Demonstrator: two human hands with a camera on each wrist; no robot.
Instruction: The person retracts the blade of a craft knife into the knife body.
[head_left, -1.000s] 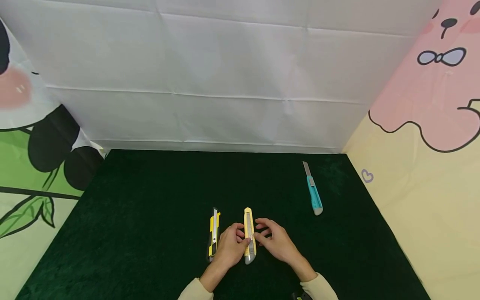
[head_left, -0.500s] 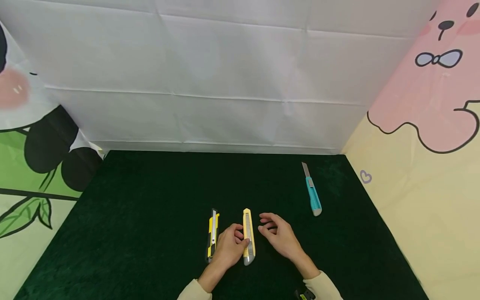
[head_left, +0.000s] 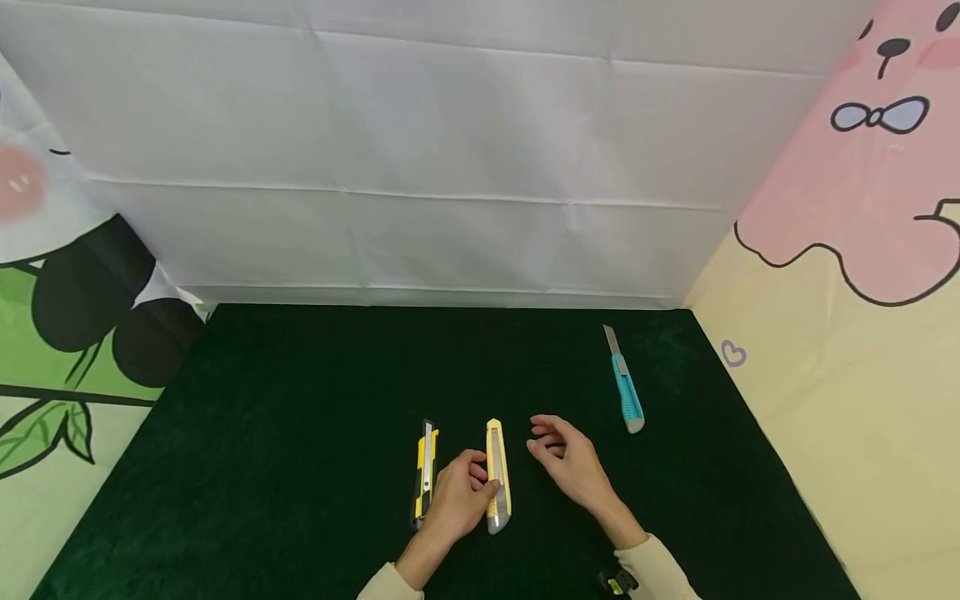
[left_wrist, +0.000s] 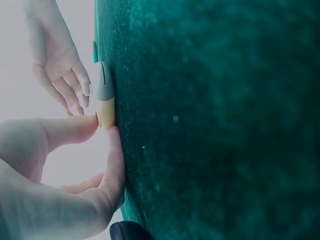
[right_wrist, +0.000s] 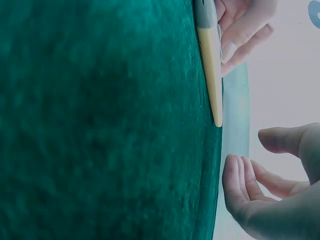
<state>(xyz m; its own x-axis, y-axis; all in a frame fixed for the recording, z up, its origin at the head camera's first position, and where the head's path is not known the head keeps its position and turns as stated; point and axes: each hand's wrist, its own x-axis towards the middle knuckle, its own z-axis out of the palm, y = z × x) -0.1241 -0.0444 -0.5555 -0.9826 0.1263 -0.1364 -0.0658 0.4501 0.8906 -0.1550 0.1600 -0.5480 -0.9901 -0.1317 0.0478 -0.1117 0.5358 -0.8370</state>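
A pale yellow utility knife (head_left: 496, 458) with a grey end cap lies lengthwise on the dark green cloth. My left hand (head_left: 459, 493) pinches its side, thumb over the body and fingertips along the left edge; the left wrist view shows thumb and forefinger closing on the yellow body (left_wrist: 107, 114). To the right of it, my right hand (head_left: 576, 467) hovers apart with fingers loosely bent and nothing between them. A black and yellow utility knife (head_left: 425, 473) lies left of my left hand. The teal utility knife (head_left: 628, 396), blade extended, lies farther back at right.
Dark green cloth (head_left: 300, 400) covers the table. A white sheet (head_left: 465, 167) stands behind it, with printed cartoon panels on both sides. Beside my right sleeve sits a small dark object (head_left: 617, 582) with a bright green mark.
My right hand has drawn away from the yellow knife, moving right and slightly back. The left hand keeps its hold, and the knives stay in place.
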